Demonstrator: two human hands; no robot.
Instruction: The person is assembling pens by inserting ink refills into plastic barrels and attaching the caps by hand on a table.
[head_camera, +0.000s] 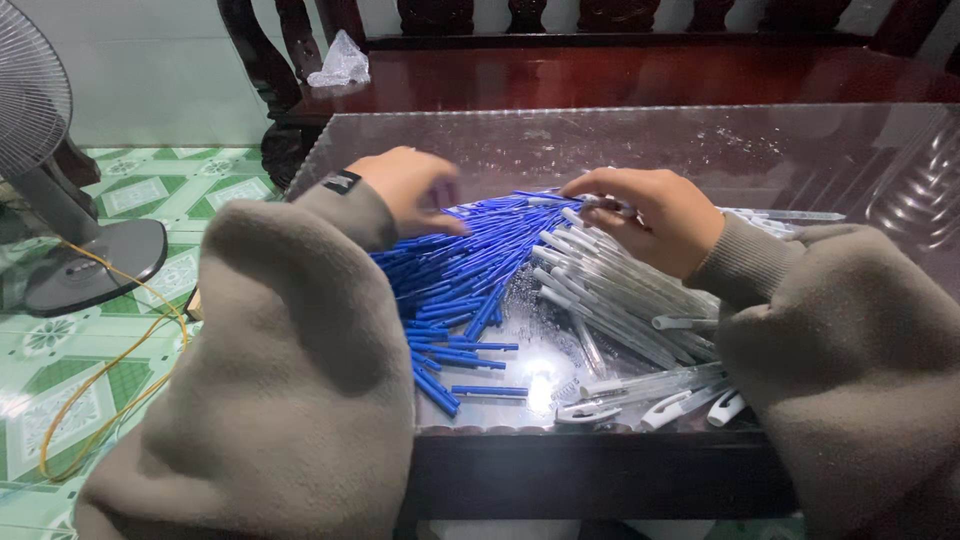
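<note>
Left hand (410, 188) rests on the far end of the blue refill pile (455, 290), fingers curled down onto the tips; blurred, so can't tell if it actually grips any. Right hand (655, 215) sits on the clear pen barrel pile (610, 295), fingers closed around a barrel or two at the top of the heap. Both piles lie mid-worktop, fanned toward the near edge, blue on the left, clear on the right, touching where they meet. A few white-clipped pens (660, 400) lie loose by the near edge, right of centre. Worktop (620, 140) is glass-covered dark wood (glare spot near the front edge). Standing fan (50, 200) with a yellow cord (110, 370) on the green tiled floor (160, 190) beyond the left edge. Crumpled plastic bag (342, 62) on the bench past the far edge.
</note>
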